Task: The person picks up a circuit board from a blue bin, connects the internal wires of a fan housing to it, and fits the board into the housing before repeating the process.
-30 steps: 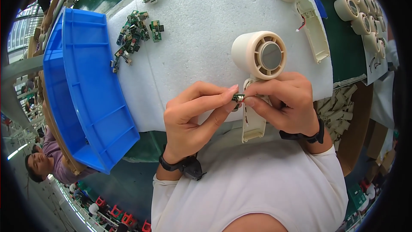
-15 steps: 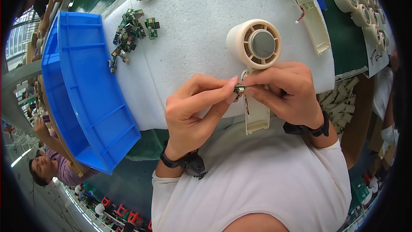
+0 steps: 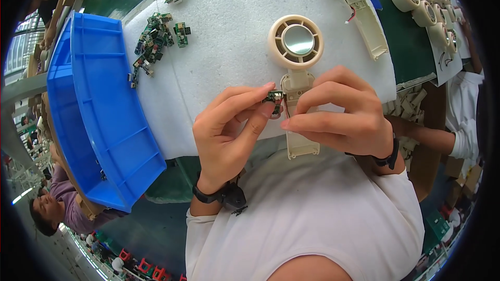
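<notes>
My left hand (image 3: 229,125) pinches a small green circuit board (image 3: 273,98) between thumb and fingertips, its component side showing. Close to its right, my right hand (image 3: 338,117) is closed, thumb and index finger beside a thin wire (image 3: 286,106); what lies between these fingertips is too small to make out. Under my hands lies a cream handheld fan's open handle (image 3: 303,148), pointing toward me. Its round fan head (image 3: 296,41), with a shiny silver centre disc, rests face up just beyond. My right fingers partly cover the handle.
A blue plastic bin (image 3: 112,109) stands at left beside a pile of circuit boards (image 3: 153,41) on the white foam sheet (image 3: 224,15). Another open fan handle (image 3: 364,23) lies at far right, near rows of fan heads (image 3: 424,13). A co-worker's arm (image 3: 424,135) shows at right.
The fan head now faces upward, with the handle lying straighter below it. The board has turned to show its component side, and my right fingertips have moved off it, down toward me.
</notes>
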A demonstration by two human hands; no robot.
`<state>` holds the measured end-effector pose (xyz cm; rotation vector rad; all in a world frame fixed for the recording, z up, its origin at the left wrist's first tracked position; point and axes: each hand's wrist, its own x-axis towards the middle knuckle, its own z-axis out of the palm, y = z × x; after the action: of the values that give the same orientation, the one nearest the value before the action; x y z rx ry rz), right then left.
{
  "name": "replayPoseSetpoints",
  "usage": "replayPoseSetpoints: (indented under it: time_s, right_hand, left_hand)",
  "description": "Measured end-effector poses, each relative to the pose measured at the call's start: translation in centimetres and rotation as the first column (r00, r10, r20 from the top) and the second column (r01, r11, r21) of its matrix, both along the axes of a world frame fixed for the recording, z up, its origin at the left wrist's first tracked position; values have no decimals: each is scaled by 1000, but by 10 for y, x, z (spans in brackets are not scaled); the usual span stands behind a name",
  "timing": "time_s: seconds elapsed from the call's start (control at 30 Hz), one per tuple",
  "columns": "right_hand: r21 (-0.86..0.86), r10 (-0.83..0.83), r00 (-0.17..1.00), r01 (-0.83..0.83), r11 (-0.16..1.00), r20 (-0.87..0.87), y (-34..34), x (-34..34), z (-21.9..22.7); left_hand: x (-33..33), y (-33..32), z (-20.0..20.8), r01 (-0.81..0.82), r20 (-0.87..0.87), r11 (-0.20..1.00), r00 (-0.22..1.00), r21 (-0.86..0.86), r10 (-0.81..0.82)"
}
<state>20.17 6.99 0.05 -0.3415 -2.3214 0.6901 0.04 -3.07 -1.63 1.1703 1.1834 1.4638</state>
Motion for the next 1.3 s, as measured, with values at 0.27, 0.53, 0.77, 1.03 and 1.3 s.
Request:
replayPoseSetpoints:
  time_s: [0.27, 0.53, 0.77, 1.03, 1.3]
  right_hand:
    - [-228, 9, 999, -16, 974, -35, -3, -7, -2]
    - [-372, 169, 985, -162, 914, -13, 12, 8, 6]
    - [-511, -188, 982, 172, 842, 21, 2, 1, 14]
    - [-459, -257, 967, 229, 858, 2, -2, -4, 9]
    - [-442, -251, 967, 239, 864, 31, -1, -2, 10]
  left_hand:
    - [1, 2, 0, -13, 16, 999, 1000, -37, 13]
    - [3, 6, 7, 9, 51, 995, 999, -100, -4]
    - [7, 2, 2, -4, -11, 999, 1000, -34, 4]
    - [11, 4, -1, -75, -289, 990, 951, 123, 108]
    - [10, 3, -1, -69, -350, 985, 929, 158, 121]
